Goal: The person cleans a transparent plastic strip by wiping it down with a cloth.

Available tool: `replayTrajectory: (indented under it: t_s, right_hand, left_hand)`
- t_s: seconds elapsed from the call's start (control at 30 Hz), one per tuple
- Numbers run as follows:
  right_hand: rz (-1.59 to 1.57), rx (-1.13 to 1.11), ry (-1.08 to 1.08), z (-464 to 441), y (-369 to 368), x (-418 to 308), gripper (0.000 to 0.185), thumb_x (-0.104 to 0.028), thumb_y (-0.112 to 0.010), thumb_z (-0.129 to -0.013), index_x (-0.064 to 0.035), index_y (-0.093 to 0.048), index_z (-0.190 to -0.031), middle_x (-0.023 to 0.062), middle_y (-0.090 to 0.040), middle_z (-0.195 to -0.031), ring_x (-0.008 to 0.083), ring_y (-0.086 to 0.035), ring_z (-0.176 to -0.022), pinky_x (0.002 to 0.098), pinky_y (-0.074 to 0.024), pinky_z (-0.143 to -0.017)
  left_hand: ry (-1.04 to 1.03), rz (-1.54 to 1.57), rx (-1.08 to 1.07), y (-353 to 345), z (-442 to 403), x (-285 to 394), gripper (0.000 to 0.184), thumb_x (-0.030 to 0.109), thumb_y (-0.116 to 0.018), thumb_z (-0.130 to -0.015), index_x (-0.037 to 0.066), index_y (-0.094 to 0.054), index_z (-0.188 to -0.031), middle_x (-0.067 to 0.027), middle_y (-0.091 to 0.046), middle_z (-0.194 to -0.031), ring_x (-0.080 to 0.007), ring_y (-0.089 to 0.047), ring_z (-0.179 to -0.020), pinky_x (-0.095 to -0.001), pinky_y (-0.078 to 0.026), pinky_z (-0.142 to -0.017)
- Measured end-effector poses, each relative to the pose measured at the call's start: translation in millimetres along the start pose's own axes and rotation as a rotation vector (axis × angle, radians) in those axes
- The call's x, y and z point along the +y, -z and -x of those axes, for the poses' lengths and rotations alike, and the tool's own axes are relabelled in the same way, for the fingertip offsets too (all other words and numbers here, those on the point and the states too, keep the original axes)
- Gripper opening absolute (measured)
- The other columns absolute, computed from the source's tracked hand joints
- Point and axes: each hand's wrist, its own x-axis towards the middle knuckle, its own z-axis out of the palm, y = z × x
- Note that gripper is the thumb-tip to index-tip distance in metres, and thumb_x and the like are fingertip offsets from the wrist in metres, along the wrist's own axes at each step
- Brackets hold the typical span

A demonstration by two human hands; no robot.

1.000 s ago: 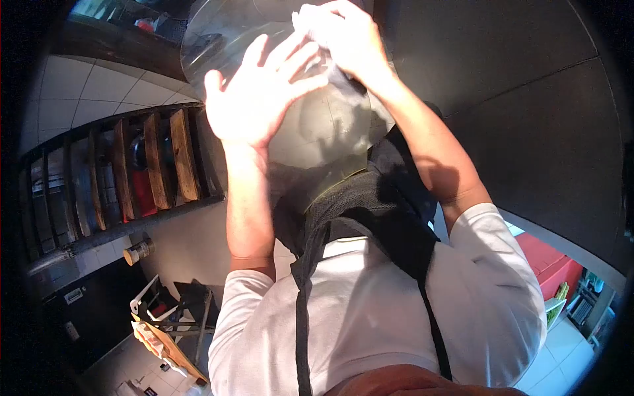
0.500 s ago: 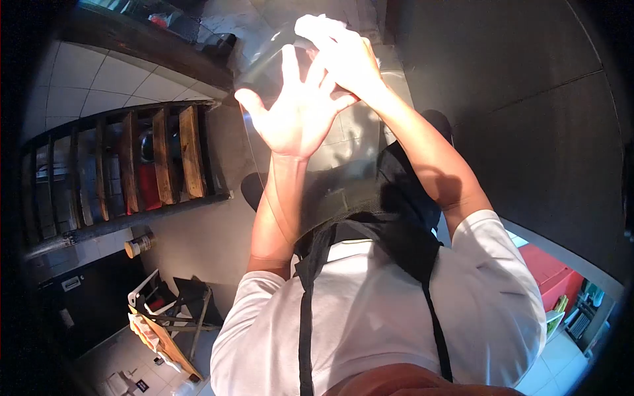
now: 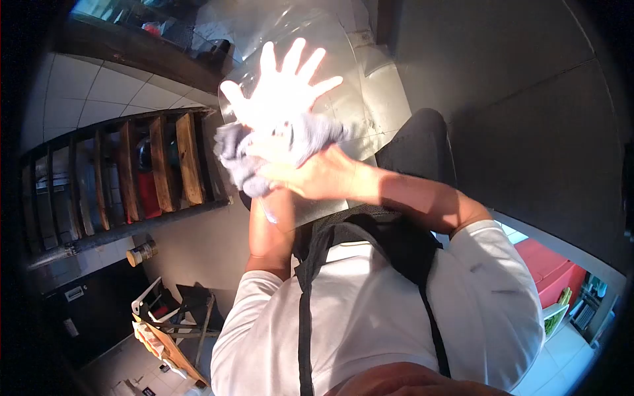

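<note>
My left hand [image 3: 281, 79] is brightly lit, its palm towards me and its fingers spread wide. It appears to lie behind a large clear, curved plastic sheet [image 3: 337, 59], seen mostly by its glare and edge. My right hand [image 3: 307, 175] is closed on a crumpled grey-purple cloth [image 3: 317, 135], which crosses in front of my left wrist and the base of the palm. Folds of the cloth hang out to the left and hide part of the right fingers. Whether the cloth presses on the sheet there I cannot tell for certain.
A slatted wooden rack [image 3: 158, 162] stands at the left. A dark panel [image 3: 515, 99] fills the right side. A folding chair [image 3: 191, 310] sits at lower left, and a red surface [image 3: 545, 274] shows at lower right. My knee [image 3: 422, 145] is beside the sheet.
My right hand has moved down and left with the cloth, from the left fingertips to the left wrist. The left hand has shifted slightly upward, its fingers still spread.
</note>
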Motion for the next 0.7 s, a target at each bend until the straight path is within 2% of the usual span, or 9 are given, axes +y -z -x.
replayTrajectory:
  t_s: [0.13,0.2,0.27,0.33,0.4,0.5,0.63,0.67,0.7]
  right_hand:
    - [0.241,0.355,0.180,-54.4,30.4,40.2,0.029,-0.029,-0.070,-0.073,-0.0089,-0.067,-0.095,0.0147,-0.065,-0.106,0.0337,-0.061,-0.104,0.0481,-0.0485,-0.093]
    - [0.457,0.191,0.042,-69.6,56.5,87.1,0.030,-0.022,-0.065,-0.079,-0.0041,-0.064,-0.103,0.0143,-0.065,-0.101,0.0320,-0.063,-0.093,0.0427,-0.0510,-0.082]
    - [0.426,0.068,-0.166,-77.2,64.0,94.9,0.030,-0.019,-0.060,-0.083,-0.0010,-0.062,-0.108,0.0156,-0.065,-0.100,0.0314,-0.063,-0.091,0.0403,-0.0525,-0.078]
    - [0.186,0.001,-0.441,-66.6,42.4,92.7,0.028,-0.019,-0.058,-0.087,-0.0011,-0.062,-0.108,0.0182,-0.063,-0.106,0.0332,-0.061,-0.101,0.0436,-0.0508,-0.084]
    - [0.133,-0.002,-0.366,-41.2,16.1,47.4,0.029,-0.022,-0.059,-0.089,-0.0025,-0.062,-0.109,0.0196,-0.062,-0.112,0.0367,-0.056,-0.112,0.0496,-0.0445,-0.095]
    - [0.072,0.095,-0.028,1.1,-14.2,-14.2,0.035,-0.025,-0.064,-0.085,-0.0051,-0.064,-0.114,0.0184,-0.061,-0.119,0.0417,-0.052,-0.118,0.0556,-0.0339,-0.105]
    - [0.149,0.081,0.022,-15.0,2.3,12.9,0.038,-0.027,-0.066,-0.082,-0.0083,-0.065,-0.115,0.0189,-0.060,-0.125,0.0384,-0.053,-0.121,0.0555,-0.0380,-0.103]
    - [0.174,0.065,-0.067,-22.8,11.1,24.8,0.036,-0.026,-0.065,-0.082,-0.0091,-0.065,-0.113,0.0180,-0.061,-0.120,0.0369,-0.055,-0.116,0.0526,-0.0414,-0.098]
    - [0.201,0.045,-0.156,-30.6,20.0,36.8,0.034,-0.026,-0.065,-0.082,-0.0099,-0.066,-0.112,0.0172,-0.063,-0.115,0.0354,-0.058,-0.111,0.0497,-0.0448,-0.094]
  left_hand:
    - [-0.111,-0.284,0.076,-44.0,7.6,6.6,0.102,0.088,-0.030,-0.078,0.022,-0.020,-0.155,-0.0188,-0.013,-0.160,-0.0443,-0.013,-0.146,-0.0773,-0.015,-0.106]
    - [0.007,0.280,0.028,-45.9,10.7,2.6,0.100,0.083,-0.032,-0.081,0.017,-0.019,-0.155,-0.0181,-0.015,-0.160,-0.0389,-0.021,-0.145,-0.0693,-0.022,-0.109]
    - [0.083,0.001,-0.104,-31.6,16.0,-5.7,0.110,0.091,-0.036,-0.073,0.023,-0.012,-0.157,-0.0125,-0.011,-0.162,-0.0384,-0.014,-0.147,-0.0721,-0.017,-0.109]
    - [-0.026,-0.094,-0.062,-27.5,11.1,-8.4,0.108,0.089,-0.036,-0.075,0.023,-0.010,-0.157,-0.0137,-0.009,-0.162,-0.0401,-0.012,-0.147,-0.0715,-0.018,-0.108]
    - [-0.232,-0.495,0.123,-23.0,5.2,-5.1,0.102,0.085,-0.035,-0.080,0.024,-0.006,-0.157,-0.0152,-0.006,-0.162,-0.0419,-0.011,-0.146,-0.0706,-0.020,-0.109]
    - [-0.109,-0.338,0.015,-15.1,4.2,-2.4,0.096,0.081,-0.032,-0.084,0.023,-0.009,-0.156,-0.0163,-0.008,-0.162,-0.0439,-0.013,-0.145,-0.0706,-0.021,-0.109]
    - [0.055,-0.134,-0.119,-6.7,14.5,0.1,0.088,0.076,-0.028,-0.090,0.022,-0.012,-0.156,-0.0177,-0.009,-0.161,-0.0464,-0.015,-0.144,-0.0707,-0.022,-0.108]
    - [0.010,-0.507,0.141,-34.8,18.9,-13.4,0.103,0.088,-0.027,-0.079,0.022,-0.009,-0.157,-0.0180,-0.008,-0.162,-0.0461,-0.012,-0.146,-0.0716,-0.018,-0.109]
    - [0.030,-0.183,0.108,-33.4,18.2,-9.4,0.107,0.090,-0.027,-0.076,0.022,-0.006,-0.157,-0.0182,-0.007,-0.162,-0.0458,-0.012,-0.146,-0.0720,-0.017,-0.109]
